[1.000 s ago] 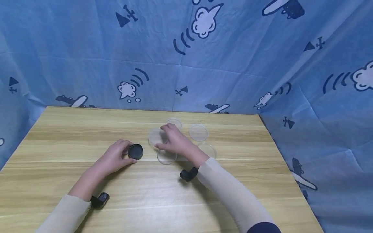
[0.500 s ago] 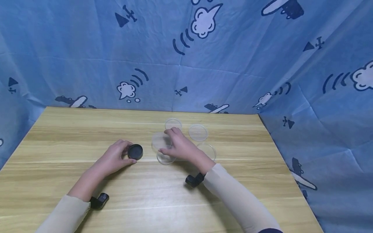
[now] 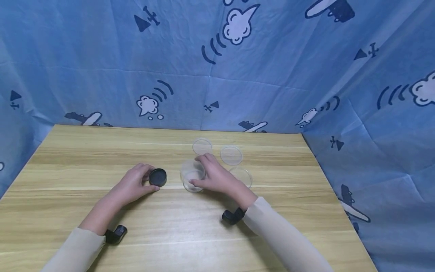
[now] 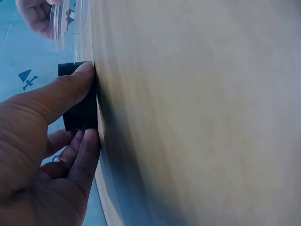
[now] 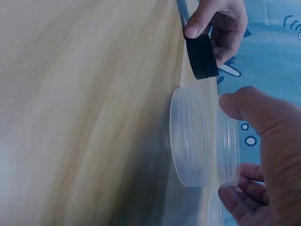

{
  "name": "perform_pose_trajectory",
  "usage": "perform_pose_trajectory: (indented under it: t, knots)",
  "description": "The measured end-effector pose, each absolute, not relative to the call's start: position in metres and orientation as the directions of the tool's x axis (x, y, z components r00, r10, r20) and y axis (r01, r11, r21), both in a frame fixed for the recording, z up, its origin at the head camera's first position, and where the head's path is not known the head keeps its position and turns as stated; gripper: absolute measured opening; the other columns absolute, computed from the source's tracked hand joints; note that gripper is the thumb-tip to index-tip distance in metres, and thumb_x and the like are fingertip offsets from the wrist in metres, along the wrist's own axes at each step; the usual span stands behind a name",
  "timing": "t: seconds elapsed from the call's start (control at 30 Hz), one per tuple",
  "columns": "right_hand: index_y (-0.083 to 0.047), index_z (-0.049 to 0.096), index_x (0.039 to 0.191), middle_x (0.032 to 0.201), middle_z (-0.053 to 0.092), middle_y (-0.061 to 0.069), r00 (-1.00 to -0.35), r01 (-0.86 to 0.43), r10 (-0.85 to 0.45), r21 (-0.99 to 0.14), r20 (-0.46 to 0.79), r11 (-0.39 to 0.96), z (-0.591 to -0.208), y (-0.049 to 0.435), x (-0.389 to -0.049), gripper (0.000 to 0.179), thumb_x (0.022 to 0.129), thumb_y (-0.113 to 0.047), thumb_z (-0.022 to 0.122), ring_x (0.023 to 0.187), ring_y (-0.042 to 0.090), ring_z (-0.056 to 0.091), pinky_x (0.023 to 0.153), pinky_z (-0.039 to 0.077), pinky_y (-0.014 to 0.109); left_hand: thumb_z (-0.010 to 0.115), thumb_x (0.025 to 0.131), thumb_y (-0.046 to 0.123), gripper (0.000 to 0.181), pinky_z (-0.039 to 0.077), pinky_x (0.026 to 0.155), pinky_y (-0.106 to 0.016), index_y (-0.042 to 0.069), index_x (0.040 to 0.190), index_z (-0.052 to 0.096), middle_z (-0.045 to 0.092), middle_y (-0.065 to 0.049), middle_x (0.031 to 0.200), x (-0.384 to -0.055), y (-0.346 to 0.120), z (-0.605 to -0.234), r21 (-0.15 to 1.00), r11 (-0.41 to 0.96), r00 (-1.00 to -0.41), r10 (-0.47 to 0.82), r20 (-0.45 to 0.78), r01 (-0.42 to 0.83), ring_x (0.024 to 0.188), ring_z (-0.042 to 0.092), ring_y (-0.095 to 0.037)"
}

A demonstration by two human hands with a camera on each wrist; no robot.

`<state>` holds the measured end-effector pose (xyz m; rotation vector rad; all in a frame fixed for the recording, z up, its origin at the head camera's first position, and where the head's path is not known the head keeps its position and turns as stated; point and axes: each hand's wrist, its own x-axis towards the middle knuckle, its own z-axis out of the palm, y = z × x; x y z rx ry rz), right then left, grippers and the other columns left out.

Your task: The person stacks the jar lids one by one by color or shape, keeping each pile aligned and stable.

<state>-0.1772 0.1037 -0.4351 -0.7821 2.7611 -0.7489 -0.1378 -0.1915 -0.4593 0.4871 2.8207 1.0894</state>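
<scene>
While the wood tabletop (image 3: 163,234) ends at a patterned blue curtain (image 3: 176,37) behind and on the right, wide stretches of it lie left of the left hand (image 3: 135,184) and between the two forearms. Beyond and beside the right hand (image 3: 215,174), room is tighter: a back clear dish (image 3: 202,146), a middle clear dish (image 3: 232,155) and a right clear dish (image 3: 244,175) sit near it. The black round tub (image 3: 158,177) rests left of them, axis upright, rimmed face up. The held clear dish (image 5: 228,148), also round, hangs roughly level just above the lower clear dish (image 5: 190,141), a gap between them. Both hands angle inward, well apart, the left pinching the tub between thumb and fingers, the right gripping the held dish across its wall, thumb nearer the person.
</scene>
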Motion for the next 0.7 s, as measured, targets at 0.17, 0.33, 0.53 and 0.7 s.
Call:
perform_pose_trajectory:
  t: [0.17, 0.33, 0.53, 0.7]
  knots:
    - [0.002, 0.052, 0.145, 0.137, 0.055, 0.018, -0.844, -0.439, -0.536, -0.529, -0.036, 0.727, -0.436, 0.108, -0.173, 0.078, 0.086, -0.04, 0.082, 0.13, 0.032, 0.053, 0.115, 0.049, 0.046, 0.089, 0.083, 0.015, 0.053, 0.058, 0.095, -0.054, -0.007, 0.125, 0.065, 0.066, -0.022, 0.113, -0.138, -0.191, -0.459, 0.661, 0.704, -0.947, 0.319, 0.032, 0.259, 0.104, 0.067, -0.035]
    - [0.002, 0.052, 0.144, 0.139, 0.055, 0.017, -0.837, -0.449, -0.546, -0.531, -0.031, 0.718, -0.439, 0.111, -0.17, 0.076, 0.086, -0.038, 0.081, 0.132, 0.031, 0.05, 0.115, 0.049, 0.045, 0.089, 0.083, 0.014, 0.053, 0.058, 0.095, -0.054, -0.007, 0.124, 0.065, 0.065, -0.022, 0.114, -0.138, -0.192, -0.461, 0.664, 0.702, -0.948, 0.318, 0.031, 0.257, 0.105, 0.067, -0.035]
    - [0.001, 0.053, 0.142, 0.136, 0.056, 0.016, -0.835, -0.458, -0.55, -0.531, -0.017, 0.713, -0.443, 0.117, -0.166, 0.076, 0.085, -0.039, 0.082, 0.127, 0.028, 0.053, 0.11, 0.053, 0.044, 0.089, 0.083, 0.014, 0.053, 0.059, 0.094, -0.053, -0.008, 0.125, 0.065, 0.065, -0.022, 0.114, -0.138, -0.191, -0.462, 0.667, 0.698, -0.947, 0.32, 0.034, 0.26, 0.104, 0.067, -0.035]
    - [-0.001, 0.054, 0.142, 0.136, 0.057, 0.015, -0.832, -0.458, -0.555, -0.535, -0.023, 0.71, -0.445, 0.119, -0.163, 0.077, 0.084, -0.04, 0.083, 0.125, 0.027, 0.053, 0.107, 0.055, 0.044, 0.089, 0.082, 0.014, 0.053, 0.058, 0.094, -0.053, -0.008, 0.124, 0.065, 0.065, -0.022, 0.114, -0.138, -0.191, -0.461, 0.66, 0.704, -0.947, 0.32, 0.036, 0.263, 0.103, 0.066, -0.034]
